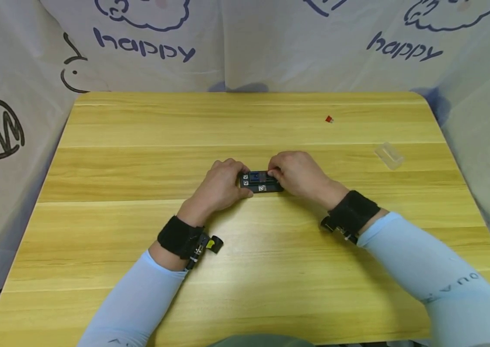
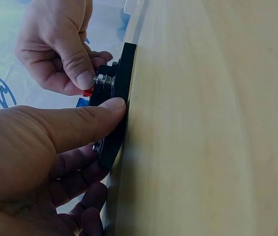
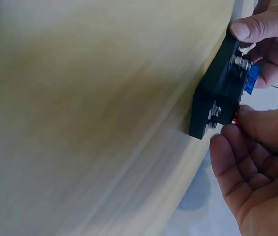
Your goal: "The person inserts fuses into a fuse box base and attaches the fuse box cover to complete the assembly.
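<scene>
A black fuse block (image 1: 262, 188) with metal screw terminals lies on the wooden table, between the two hands. My left hand (image 1: 220, 185) grips its left end, the thumb (image 2: 112, 104) on the near side and fingers at the far side. A blue blade fuse (image 3: 251, 79) sits in the block. At the right end my right hand (image 1: 301, 173) pinches a small red blade fuse (image 2: 88, 92) at the top of the block. The fingertips mostly cover this fuse, so how deep it sits cannot be seen.
Another small red fuse (image 1: 329, 119) lies toward the back right of the table (image 1: 140, 168). A clear plastic cover (image 1: 389, 155) rests farther right. White cloth (image 1: 262, 48) with drawings hangs behind the table and at its sides.
</scene>
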Demonstrator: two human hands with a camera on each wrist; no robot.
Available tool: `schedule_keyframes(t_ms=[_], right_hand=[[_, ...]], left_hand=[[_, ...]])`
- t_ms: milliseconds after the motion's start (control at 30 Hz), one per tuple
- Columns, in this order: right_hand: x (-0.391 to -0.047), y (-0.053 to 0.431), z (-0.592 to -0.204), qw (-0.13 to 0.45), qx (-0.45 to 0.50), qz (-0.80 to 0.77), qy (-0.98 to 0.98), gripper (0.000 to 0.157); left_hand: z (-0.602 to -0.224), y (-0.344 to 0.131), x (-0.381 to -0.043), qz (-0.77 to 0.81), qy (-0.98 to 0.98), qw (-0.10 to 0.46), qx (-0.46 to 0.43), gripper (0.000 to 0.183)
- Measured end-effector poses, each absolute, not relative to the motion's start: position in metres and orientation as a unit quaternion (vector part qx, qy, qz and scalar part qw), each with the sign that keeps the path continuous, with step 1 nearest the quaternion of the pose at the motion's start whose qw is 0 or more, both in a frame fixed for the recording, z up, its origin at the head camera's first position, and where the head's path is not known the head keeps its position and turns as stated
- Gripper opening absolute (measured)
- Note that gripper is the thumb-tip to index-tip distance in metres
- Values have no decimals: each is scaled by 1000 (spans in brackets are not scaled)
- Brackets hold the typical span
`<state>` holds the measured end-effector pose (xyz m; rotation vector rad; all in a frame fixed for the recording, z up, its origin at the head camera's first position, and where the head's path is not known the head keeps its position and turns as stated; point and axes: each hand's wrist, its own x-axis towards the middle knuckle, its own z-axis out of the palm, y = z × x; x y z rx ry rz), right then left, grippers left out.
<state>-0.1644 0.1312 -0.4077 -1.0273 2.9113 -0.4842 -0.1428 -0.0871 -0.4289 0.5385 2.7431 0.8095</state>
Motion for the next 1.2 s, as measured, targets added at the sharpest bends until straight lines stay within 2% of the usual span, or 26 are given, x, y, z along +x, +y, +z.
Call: schedule_keyframes(t_ms=[1200], right_hand=[[-162,135,-411,37,-282,-184,941,14]], left_hand=[[-430,-87,-143,278,936,115,184,54]])
